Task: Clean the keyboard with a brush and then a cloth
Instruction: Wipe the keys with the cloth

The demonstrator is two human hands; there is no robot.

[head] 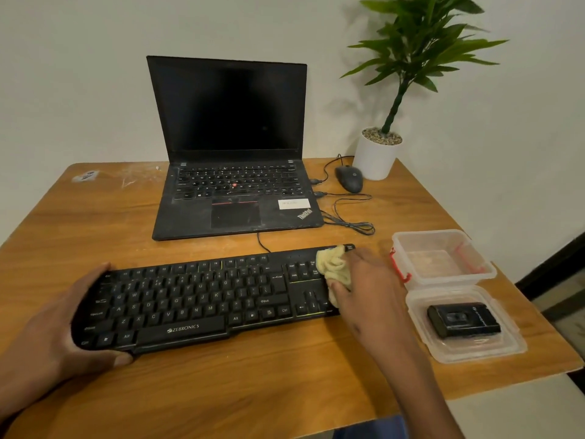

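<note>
Wood-grain brown tabletop (253,384) fills the near view, and a strip of blue cloth shows at the bottom edge at six o'clock, cut off. Left hand (72,315) at nine o'clock wraps the left end of the black full-size keyboard (196,299), thumb on the near edge, fingers curled over the far edge. Right hand (364,286) at three o'clock pinches a crumpled pale yellow cloth (334,269) and presses it on the keyboard's right end, beside the arrow keys; hand and cloth cover the number pad there, so those keys can't be read. Just right of that hand, at four o'clock, a clear plastic lid (503,346) lies flat with a small black boxy object (463,320) on it; what it is, hard to say. Behind it, a clear plastic container with red clips (411,264) sits open. Farther back at twelve o'clock, an open black laptop (234,172), screen dark. Thin black cables (348,217) loop from its right side, one running toward a black computer mouse (349,179) at one o'clock. Touching distance behind the mouse, a white pot with a green leafy plant (376,160) stands at the table's far right corner, its top leaves cut off. At eleven o'clock, pale scuffs and a torn sticker (85,176), blurred.
</note>
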